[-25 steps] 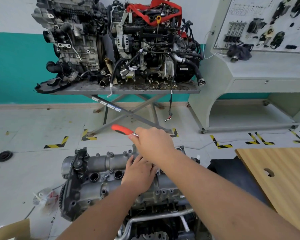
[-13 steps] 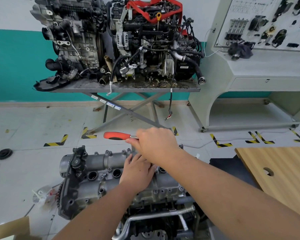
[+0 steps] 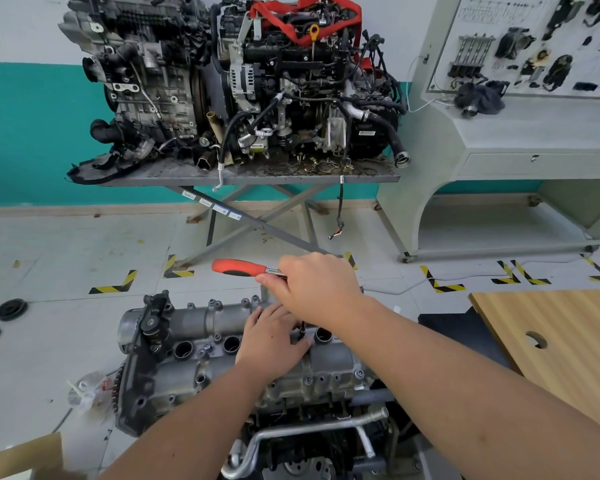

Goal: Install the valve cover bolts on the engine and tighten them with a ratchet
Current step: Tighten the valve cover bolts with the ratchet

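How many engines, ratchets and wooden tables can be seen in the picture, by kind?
Engines: 3, one under the hands, two on the metal stand, a grey one and a black one
Ratchets: 1, red-handled, held by the right hand
Wooden tables: 1
Total: 5

Right hand (image 3: 317,285) above left hand (image 3: 274,336) on engine (image 3: 194,351), ratchet (image 3: 243,267) handle pointing left
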`<move>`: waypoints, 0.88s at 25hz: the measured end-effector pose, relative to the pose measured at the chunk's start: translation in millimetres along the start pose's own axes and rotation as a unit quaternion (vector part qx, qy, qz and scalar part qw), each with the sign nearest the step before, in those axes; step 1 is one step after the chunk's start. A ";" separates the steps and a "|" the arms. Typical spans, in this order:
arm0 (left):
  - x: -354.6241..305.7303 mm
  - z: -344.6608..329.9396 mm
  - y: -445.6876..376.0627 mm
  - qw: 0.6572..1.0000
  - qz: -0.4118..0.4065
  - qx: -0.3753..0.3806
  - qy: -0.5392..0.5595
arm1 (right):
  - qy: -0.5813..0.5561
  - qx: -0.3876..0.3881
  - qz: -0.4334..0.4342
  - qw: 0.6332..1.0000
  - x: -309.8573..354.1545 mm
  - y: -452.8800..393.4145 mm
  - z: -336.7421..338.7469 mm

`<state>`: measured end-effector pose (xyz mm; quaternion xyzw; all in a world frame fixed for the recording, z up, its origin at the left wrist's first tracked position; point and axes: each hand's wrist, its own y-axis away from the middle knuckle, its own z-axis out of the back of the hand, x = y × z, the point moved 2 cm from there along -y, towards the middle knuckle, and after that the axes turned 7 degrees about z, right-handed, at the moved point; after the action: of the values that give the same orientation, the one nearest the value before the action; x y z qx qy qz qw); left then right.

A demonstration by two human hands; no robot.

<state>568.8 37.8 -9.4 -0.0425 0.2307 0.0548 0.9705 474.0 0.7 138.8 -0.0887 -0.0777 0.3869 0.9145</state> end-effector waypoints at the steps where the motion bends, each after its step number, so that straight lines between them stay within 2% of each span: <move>1: 0.4 0.3 0.0 1.000 0.000 -0.001 0.001 | -0.009 0.002 -0.003 1.000 -0.1 -0.2 -0.3; 5: 0.0 1.1 -0.5 1.000 -0.010 -0.008 0.011 | -0.056 0.018 0.002 0.998 -2.9 0.1 2.1; 8: -2.8 1.6 1.2 1.000 -0.020 -0.012 -0.018 | -0.062 0.019 0.004 0.998 -1.1 0.7 2.7; 17: -4.4 3.4 3.5 0.999 -0.021 -0.024 -0.014 | -0.070 0.037 -0.003 0.997 0.5 0.1 6.7; 20: -3.1 1.1 2.7 0.999 -0.019 -0.005 -0.031 | -0.174 0.095 -0.001 0.980 -1.5 -7.4 12.3; 22: -3.2 0.3 1.5 0.999 -0.016 0.005 -0.040 | -0.280 0.144 -0.018 0.949 -7.9 -9.5 16.0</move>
<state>565.9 39.1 -7.8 -0.0387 0.1911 0.0393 0.9800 471.8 -9.8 156.0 0.1568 -0.2753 0.3867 0.8661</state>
